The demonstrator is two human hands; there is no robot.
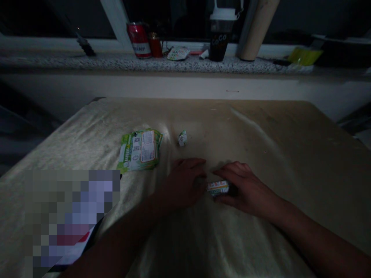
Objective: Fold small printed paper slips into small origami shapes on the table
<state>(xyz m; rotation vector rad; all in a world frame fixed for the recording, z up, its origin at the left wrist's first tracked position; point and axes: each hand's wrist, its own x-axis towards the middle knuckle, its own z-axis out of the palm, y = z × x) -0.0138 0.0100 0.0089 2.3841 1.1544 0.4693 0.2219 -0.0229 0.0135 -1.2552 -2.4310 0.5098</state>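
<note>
Here, small boxy printed packet [218, 187].

My view is dim overall, with heavy shade over my left hand [185, 181] and forearm, while my right hand [246, 189] comes out slightly clearer. A soft, pale sheen lies on the tablecloth [208, 127], strongest in its creases to the left, and the near middle sinks into shadow. The windows [179, 19] are almost black, so I can't make out a light source. Fine print on the green packets [140, 150] is too soft to read. Coarse square blocks hide most of the bright phone [77, 247]. Toward the sides, things smear and stretch, and the dark corners lose detail.
</note>
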